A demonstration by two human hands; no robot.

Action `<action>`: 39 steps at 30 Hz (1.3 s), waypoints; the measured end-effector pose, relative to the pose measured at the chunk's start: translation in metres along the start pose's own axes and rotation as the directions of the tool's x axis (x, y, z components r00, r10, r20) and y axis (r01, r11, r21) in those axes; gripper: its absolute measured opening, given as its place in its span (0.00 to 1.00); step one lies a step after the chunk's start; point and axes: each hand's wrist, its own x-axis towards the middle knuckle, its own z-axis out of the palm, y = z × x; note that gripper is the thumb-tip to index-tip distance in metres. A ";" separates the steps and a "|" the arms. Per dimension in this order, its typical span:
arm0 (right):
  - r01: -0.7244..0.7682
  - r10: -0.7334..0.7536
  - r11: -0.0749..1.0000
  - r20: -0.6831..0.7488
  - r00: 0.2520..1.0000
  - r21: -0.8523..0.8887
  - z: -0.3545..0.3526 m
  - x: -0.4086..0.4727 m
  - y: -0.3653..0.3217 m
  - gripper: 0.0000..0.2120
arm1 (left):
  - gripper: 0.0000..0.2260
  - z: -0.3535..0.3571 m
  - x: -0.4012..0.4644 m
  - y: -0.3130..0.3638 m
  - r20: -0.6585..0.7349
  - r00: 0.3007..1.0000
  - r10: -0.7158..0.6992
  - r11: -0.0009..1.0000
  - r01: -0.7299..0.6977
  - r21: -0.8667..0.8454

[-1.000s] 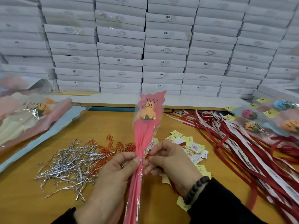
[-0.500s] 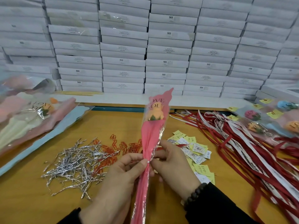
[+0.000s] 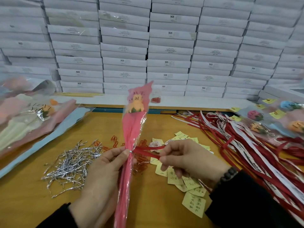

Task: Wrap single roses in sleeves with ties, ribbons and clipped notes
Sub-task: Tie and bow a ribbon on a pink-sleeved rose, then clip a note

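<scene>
Already, the rose (image 3: 135, 105) is seated in its pink sleeve (image 3: 131, 129), and the sleeve is cinched by a silver tie (image 3: 130, 151) just at the thumb of the left hand (image 3: 105, 170), whose fingers are curled round the gathered stem. A red ribbon (image 3: 147, 151) is pinched between the fingertips of the right hand (image 3: 189, 160) and is drawn taut from the tied neck, so the ribbon step is judged to be in hand, with no bow formed yet. No note is seen clipped to this sleeve. Yellow notes (image 3: 192, 183) lie on the worktop (image 3: 156, 203) under the right hand, orange clips (image 3: 115, 142) beyond the left thumb, spare silver ties (image 3: 72, 165) left of it. Finished roses (image 3: 276, 119) are stacked far right.
</scene>
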 end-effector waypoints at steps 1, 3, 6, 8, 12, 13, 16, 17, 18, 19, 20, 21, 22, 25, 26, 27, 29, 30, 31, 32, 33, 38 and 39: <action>0.007 -0.005 0.999 -0.052 0.999 0.032 -0.002 0.001 0.001 0.04 | 0.09 0.000 0.000 0.000 -0.004 1.000 -0.005 1.000 0.005 -0.016; 0.025 -0.011 0.997 -0.183 0.983 0.074 -0.001 0.003 0.004 0.06 | 0.10 0.001 -0.002 -0.002 0.016 1.000 -0.023 0.999 0.023 -0.024; 0.038 -0.027 0.999 -0.266 0.963 0.037 0.011 0.008 0.009 0.06 | 0.11 0.006 -0.007 -0.008 0.075 0.996 -0.046 0.999 0.044 0.026; 0.063 -0.052 0.997 -0.259 0.965 0.035 0.020 0.011 0.011 0.07 | 0.11 0.009 -0.009 -0.013 0.097 0.994 -0.048 0.998 0.043 0.055; 0.094 -0.070 0.986 -0.168 0.983 0.136 0.035 0.014 0.010 0.08 | 0.08 0.013 -0.012 -0.018 0.121 0.992 -0.034 0.999 0.028 0.047; 0.075 -0.052 0.982 -0.135 0.990 0.173 0.037 0.014 0.010 0.10 | 0.08 0.014 -0.012 -0.017 0.121 0.992 -0.026 0.999 0.021 0.043; 0.013 -0.011 0.949 -0.010 1.000 0.315 0.039 0.013 0.009 0.12 | 0.09 0.015 -0.012 -0.014 0.093 0.996 -0.003 1.000 0.001 0.019; -0.001 -0.008 0.931 0.023 1.000 0.366 0.038 0.012 0.009 0.12 | 0.08 0.015 -0.013 -0.013 0.083 0.997 0.006 1.000 -0.008 0.021; -0.015 -0.006 0.912 0.049 0.999 0.409 0.037 0.012 0.008 0.13 | 0.08 0.015 -0.013 -0.012 0.075 0.997 0.018 0.999 -0.021 0.032; -0.025 -0.004 0.899 0.064 0.998 0.438 0.037 0.011 0.008 0.12 | 0.09 0.015 -0.013 -0.013 0.068 0.997 0.030 0.998 -0.033 0.044; -0.034 0.002 0.890 0.070 0.998 0.454 0.038 0.011 0.008 0.11 | 0.09 0.014 -0.012 -0.013 0.063 0.997 0.039 0.997 -0.043 0.059; -0.041 0.013 0.890 0.064 0.998 0.455 0.039 0.010 0.008 0.10 | 0.09 0.014 -0.013 -0.014 0.062 0.997 0.042 0.996 -0.047 0.080; -0.046 0.028 0.895 0.047 0.998 0.444 0.040 0.009 0.009 0.10 | 0.08 0.014 -0.014 -0.015 0.064 0.997 0.042 0.993 -0.049 0.111; -0.031 0.043 0.907 -0.020 0.999 0.421 0.041 0.008 0.011 0.12 | 0.06 0.016 -0.018 -0.016 0.082 0.995 0.049 0.980 -0.064 0.190; -0.025 0.041 0.906 -0.031 0.999 0.422 0.041 0.007 0.011 0.12 | 0.05 0.016 -0.018 -0.017 0.079 0.995 0.055 0.977 -0.070 0.202; -0.022 0.042 0.906 -0.038 0.998 0.423 0.041 0.007 0.011 0.13 | 0.06 0.016 -0.019 -0.017 0.074 0.995 0.061 0.975 -0.076 0.211; -0.027 0.054 0.906 -0.052 0.997 0.422 0.039 0.007 0.011 0.14 | 0.07 0.016 -0.019 -0.015 0.062 0.996 0.068 0.976 -0.079 0.204; -0.033 0.063 0.909 -0.059 0.996 0.415 0.039 0.007 0.012 0.15 | 0.08 0.016 -0.018 -0.013 0.049 0.997 0.063 0.981 -0.070 0.180; -0.042 0.075 0.916 -0.069 0.995 0.398 0.038 0.008 0.013 0.14 | 0.09 0.015 -0.017 -0.012 0.037 0.998 0.054 0.988 -0.058 0.142; -0.051 0.089 0.924 -0.082 0.993 0.378 0.038 0.008 0.014 0.13 | 0.09 0.015 -0.016 -0.011 0.029 0.999 0.043 0.994 -0.046 0.100; -0.060 0.100 0.933 -0.095 0.990 0.354 0.038 0.009 0.016 0.12 | 0.08 0.015 -0.016 -0.010 0.024 0.999 0.038 0.997 -0.040 0.073; -0.062 0.100 0.961 -0.127 0.987 0.270 0.035 0.009 0.018 0.09 | 0.07 0.014 -0.015 -0.007 0.034 0.991 0.127 0.982 -0.131 0.138; -0.055 0.090 0.962 -0.120 0.989 0.268 0.035 0.008 0.017 0.06 | 0.07 0.014 -0.015 -0.006 0.040 0.987 0.158 0.971 -0.162 0.176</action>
